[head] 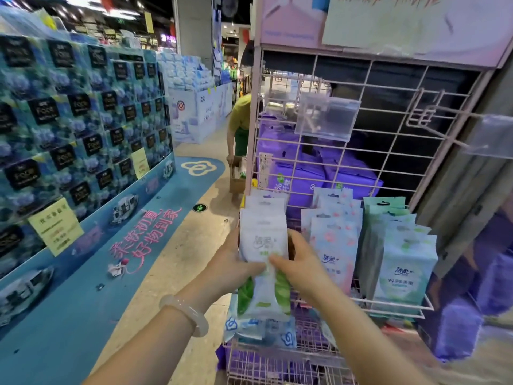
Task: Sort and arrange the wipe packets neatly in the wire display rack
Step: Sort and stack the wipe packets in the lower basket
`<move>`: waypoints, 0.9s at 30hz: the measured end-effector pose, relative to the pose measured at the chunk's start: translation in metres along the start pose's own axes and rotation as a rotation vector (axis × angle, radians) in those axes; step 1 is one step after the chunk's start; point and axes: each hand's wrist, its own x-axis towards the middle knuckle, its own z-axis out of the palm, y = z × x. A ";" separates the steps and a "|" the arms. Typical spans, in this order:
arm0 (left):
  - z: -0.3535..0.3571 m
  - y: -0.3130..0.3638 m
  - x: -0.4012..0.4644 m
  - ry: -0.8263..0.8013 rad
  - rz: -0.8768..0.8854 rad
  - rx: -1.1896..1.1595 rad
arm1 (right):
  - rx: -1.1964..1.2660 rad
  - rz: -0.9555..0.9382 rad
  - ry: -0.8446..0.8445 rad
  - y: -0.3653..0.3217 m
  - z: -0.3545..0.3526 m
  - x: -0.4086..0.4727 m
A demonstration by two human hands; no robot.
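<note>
A pink wire display rack [369,87] stands in front of me with three rows of wipe packets in its lower basket. The left row is white-and-green packets [262,234], the middle row pink-and-blue packets [336,245], the right row mint-green packets [402,262]. My left hand [236,265] grips the front white-and-green packet from its left side. My right hand [298,262] pinches the same packet from the right, thumb on its face. The packet leans out over the basket's front edge.
Blue-and-white packs [258,329] lie in a lower wire basket. Purple tissue packs [305,176] sit behind the grid. A clear price holder [324,118] hangs on the rack. A blue product wall [77,120] stands left. A person in yellow [240,129] bends over down the aisle.
</note>
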 end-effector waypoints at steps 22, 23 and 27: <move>0.003 -0.018 0.009 0.123 0.053 0.172 | -0.131 -0.046 0.132 0.014 0.009 0.001; 0.001 -0.016 0.013 0.127 0.012 0.141 | -0.107 -0.023 0.153 0.012 0.010 0.004; -0.011 -0.001 0.035 0.014 -0.134 -0.214 | 0.224 0.131 0.106 0.000 0.015 0.019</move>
